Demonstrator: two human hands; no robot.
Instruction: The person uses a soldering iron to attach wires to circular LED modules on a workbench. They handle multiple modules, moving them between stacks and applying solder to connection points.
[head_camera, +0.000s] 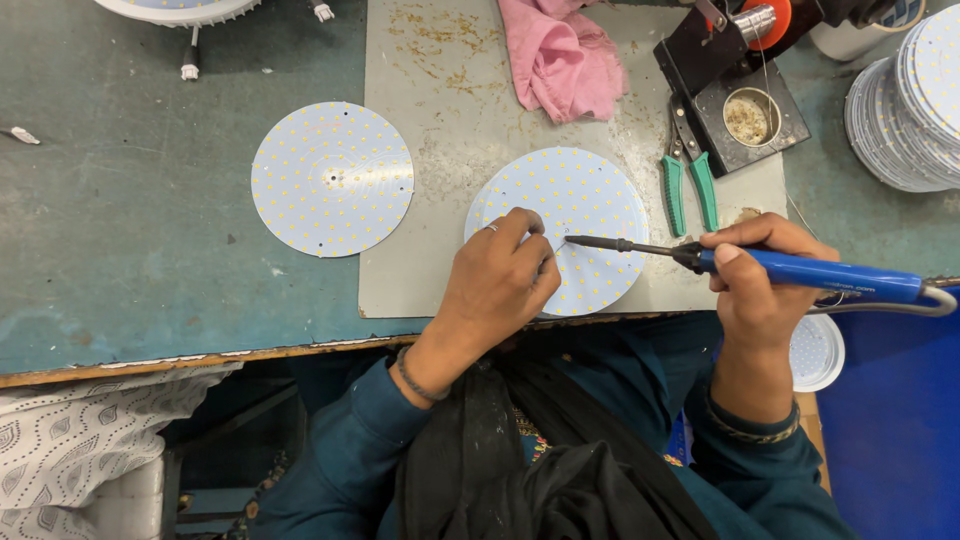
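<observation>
The right hand (757, 283) is wrapped tight around the blue handle of a soldering iron (790, 268), thumb lying along the top, with the dark metal tip reaching leftward over a round white disc (585, 205) dotted with small yellow squares. The left hand (503, 280) rests on the near left part of that same disc, its fingers (528, 228) bunched close together and pinched just beside the iron's tip; whether they hold anything thin there is too small to tell. A ring shows on one finger.

The disc lies on a worn grey mat (430, 120) on the green table (130, 200), near the table's front edge. A second, matching disc (332, 178) lies well apart to the left, on the bare table. Behind the work sit a crumpled pink cloth (562, 58), green-handled pliers (688, 180) and a black stand with a small round tin (748, 118). A stack of more discs (905, 105) stands at the far right. The iron's cord (915, 308) trails off rightward.
</observation>
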